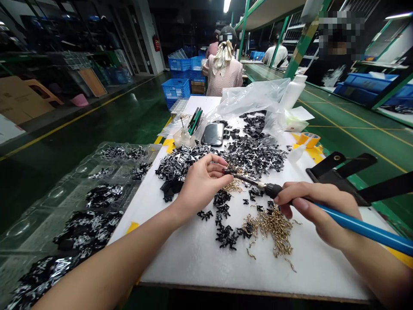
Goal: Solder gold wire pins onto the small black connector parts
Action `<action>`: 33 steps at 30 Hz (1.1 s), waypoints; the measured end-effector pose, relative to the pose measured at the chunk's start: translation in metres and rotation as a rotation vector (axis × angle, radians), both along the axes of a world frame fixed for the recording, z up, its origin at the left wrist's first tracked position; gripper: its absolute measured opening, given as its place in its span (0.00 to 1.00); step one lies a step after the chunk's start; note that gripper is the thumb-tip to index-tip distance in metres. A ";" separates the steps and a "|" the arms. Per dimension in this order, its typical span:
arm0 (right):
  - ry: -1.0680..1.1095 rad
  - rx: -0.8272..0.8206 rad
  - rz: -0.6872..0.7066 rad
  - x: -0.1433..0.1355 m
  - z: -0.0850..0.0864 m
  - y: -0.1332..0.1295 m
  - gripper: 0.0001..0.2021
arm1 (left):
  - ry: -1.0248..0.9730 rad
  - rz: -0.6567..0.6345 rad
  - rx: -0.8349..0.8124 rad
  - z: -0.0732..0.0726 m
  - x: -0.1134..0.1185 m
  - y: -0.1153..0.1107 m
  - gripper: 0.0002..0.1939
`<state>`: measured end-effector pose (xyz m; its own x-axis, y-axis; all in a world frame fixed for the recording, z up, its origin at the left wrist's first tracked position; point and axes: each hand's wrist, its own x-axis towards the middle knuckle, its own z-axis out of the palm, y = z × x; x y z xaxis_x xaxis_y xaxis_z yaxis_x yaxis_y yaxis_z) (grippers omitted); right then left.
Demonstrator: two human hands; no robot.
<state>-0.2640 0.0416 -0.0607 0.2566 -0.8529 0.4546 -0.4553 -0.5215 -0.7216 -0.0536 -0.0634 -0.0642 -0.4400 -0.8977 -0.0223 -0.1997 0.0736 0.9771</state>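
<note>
My left hand (pixel 206 178) is closed in a pinch above the middle of the white work surface. A small dark part (pixel 225 171) shows at its fingertips, partly hidden. My right hand (pixel 319 211) is wrapped round a pen-like tool (pixel 272 190) with a dark tip, a silver collar, a black grip and a long blue shaft. The tool's tip meets the part at my left fingers. Below lie small black clips (pixel 226 234) and a pile of bent brass-coloured pins (pixel 277 230). Behind my left hand is a heap of black-and-silver clips (pixel 254 155).
Clear plastic trays (pixel 77 185) of black-and-silver parts stand at the left. A phone (pixel 213 134), a cup of green tweezers (pixel 185 137), a plastic bag (pixel 251 101), orange tape (pixel 308 140) and a black stand (pixel 338 176) surround the work. A co-worker (pixel 224 64) sits ahead.
</note>
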 end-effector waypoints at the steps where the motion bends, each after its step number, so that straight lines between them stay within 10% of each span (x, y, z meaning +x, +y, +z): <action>1: 0.008 0.004 -0.006 0.000 0.000 0.000 0.09 | 0.000 -0.001 -0.007 0.000 0.000 0.000 0.15; 26: -0.036 -0.030 -0.091 0.003 0.001 0.005 0.09 | -0.066 0.022 -0.156 -0.004 0.002 0.001 0.12; 33: -0.229 0.020 -0.241 0.011 0.002 -0.005 0.12 | -0.084 -0.068 -0.718 0.000 0.001 0.016 0.04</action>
<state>-0.2532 0.0363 -0.0586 -0.0602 -0.8861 0.4596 -0.3889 -0.4032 -0.8283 -0.0528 -0.0470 -0.0645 -0.5179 -0.6744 0.5262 -0.2440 0.7060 0.6648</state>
